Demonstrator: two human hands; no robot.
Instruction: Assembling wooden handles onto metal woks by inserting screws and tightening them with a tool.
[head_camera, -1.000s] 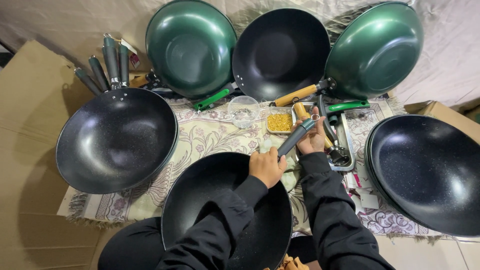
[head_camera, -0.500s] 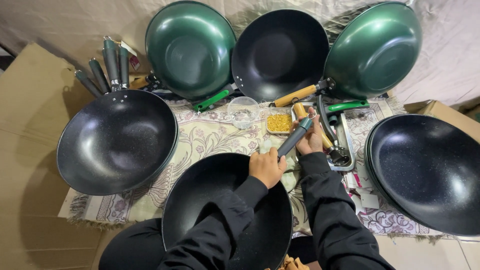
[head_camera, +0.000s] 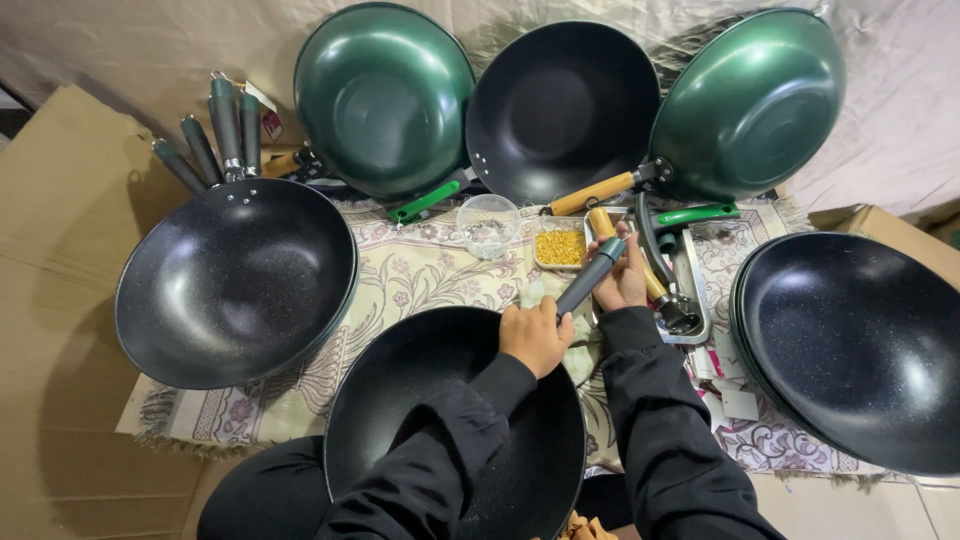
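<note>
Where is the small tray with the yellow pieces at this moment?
In the head view, the small tray of yellow pieces lies on the patterned cloth, right of the clear cup and just left of the right hand.

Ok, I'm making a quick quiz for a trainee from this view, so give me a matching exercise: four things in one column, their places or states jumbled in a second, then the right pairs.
Things:
1. left hand
2. right hand
3. clear plastic cup
4. stack of dark pans

Places or states:
A. at the left of the patterned cloth, handles pointing away
B. at the rim of the near black pan, where the handle meets it
C. at the far end of the dark handle
D. on the cloth beside the small tray of yellow bits

Pairs: 1-B, 2-C, 3-D, 4-A
</note>
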